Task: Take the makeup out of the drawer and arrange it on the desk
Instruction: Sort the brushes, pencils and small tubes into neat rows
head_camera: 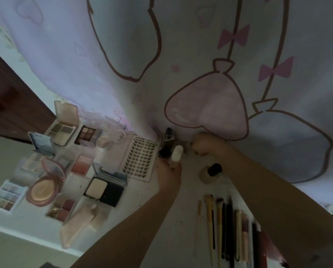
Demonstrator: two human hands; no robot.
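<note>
We see our left hand [168,172] pinching a smooth white rounded tube [177,156], long axis pointing toward twelve o'clock, mid-desk [187,182]. Our right hand [202,145], at three o'clock of it, is curled; contents unclear.

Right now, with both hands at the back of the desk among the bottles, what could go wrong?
1. The left hand holds a white-capped bottle close beside the dark-capped bottles; a nudge could topple them.
2. The right hand reaches over the round pot, so the forearm might knock it toward the brushes.
</note>
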